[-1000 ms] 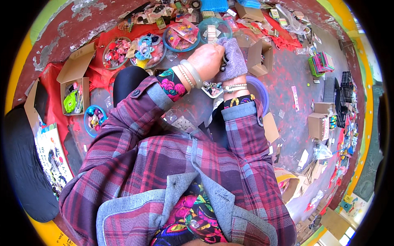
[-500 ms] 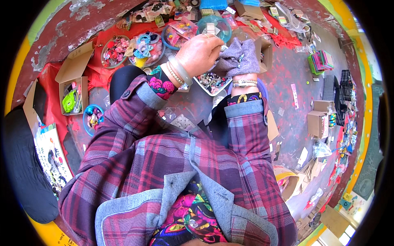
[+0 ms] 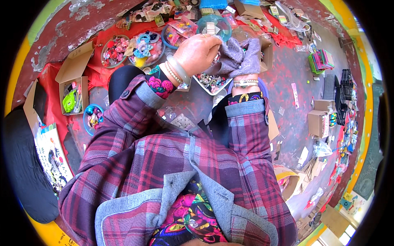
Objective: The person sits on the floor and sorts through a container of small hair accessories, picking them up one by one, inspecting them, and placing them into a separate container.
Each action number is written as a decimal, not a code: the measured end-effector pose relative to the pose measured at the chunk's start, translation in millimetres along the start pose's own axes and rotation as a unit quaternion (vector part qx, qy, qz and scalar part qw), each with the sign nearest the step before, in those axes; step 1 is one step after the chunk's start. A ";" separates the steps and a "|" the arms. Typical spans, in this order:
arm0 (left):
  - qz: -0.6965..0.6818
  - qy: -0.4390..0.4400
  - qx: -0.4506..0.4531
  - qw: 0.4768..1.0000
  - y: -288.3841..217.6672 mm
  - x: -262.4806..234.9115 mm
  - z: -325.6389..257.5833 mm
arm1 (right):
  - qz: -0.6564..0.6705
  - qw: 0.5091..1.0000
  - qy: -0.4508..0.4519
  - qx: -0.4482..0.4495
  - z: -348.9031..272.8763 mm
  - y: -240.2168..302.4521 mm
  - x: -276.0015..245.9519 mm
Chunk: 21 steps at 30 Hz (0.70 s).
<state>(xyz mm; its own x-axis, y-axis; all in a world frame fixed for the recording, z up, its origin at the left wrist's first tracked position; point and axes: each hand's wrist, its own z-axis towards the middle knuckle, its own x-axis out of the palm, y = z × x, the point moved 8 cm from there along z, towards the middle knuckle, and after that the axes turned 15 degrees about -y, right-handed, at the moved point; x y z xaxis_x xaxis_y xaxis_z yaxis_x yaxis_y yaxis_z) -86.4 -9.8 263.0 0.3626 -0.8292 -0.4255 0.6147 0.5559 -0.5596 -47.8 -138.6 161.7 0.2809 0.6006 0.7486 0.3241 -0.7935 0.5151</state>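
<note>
Item: small trinket, pinched between both hands at 12 o'clock of the view, just above a white tray (image 3: 213,82) of mixed hair ornaments. The piece itself is hidden by the fingers; its kind cannot be told.

Left hand (image 3: 197,53): bare, bangles at the wrist, fingers curled and pressed together at the tips on the item.

Right hand (image 3: 242,57): in a fuzzy grey-purple glove, fingers bunched toward the left hand; whether they grip the item or only steady it cannot be told.

Surroundings: blue round bowl (image 3: 213,26) just beyond the hands; round trays of bows and clips (image 3: 143,47) at 11 o'clock; open cardboard box (image 3: 74,88) with green pieces at 9 o'clock; small blue dish (image 3: 92,119) near the left elbow; all on a red cloth (image 3: 98,74) over the floor.

Handling, as judged: light, small, likely part stiff plastic or metal, part soft fabric. Easy to drop, hard to crush. Best taken by fingertip pinch at its edges; the fuzzy glove may snag on clasps or slip on smooth parts, so the bare hand should do the fine hold.
</note>
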 end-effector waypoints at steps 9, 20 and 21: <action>-0.495 -0.057 -0.416 0.761 17.2 25.9 -30.7 | -0.014 0.996 0.006 -0.088 20.8 10.8 -1.2; -0.702 -0.145 -0.545 0.434 49.3 75.1 -55.4 | -0.401 0.774 0.073 -0.485 -26.2 20.1 62.2; -0.718 -0.139 -0.553 0.400 49.8 78.4 -56.3 | -0.461 0.707 0.074 -0.531 -32.8 21.3 69.8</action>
<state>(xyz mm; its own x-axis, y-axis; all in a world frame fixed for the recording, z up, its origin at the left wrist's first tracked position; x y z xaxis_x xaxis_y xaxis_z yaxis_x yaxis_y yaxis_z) -66.8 -43.8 161.7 0.3508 -0.2298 0.9078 -0.2995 -0.9461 -0.1237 -50.9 -116.8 238.6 0.2690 0.9564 -0.1140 -0.5766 0.2547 0.7763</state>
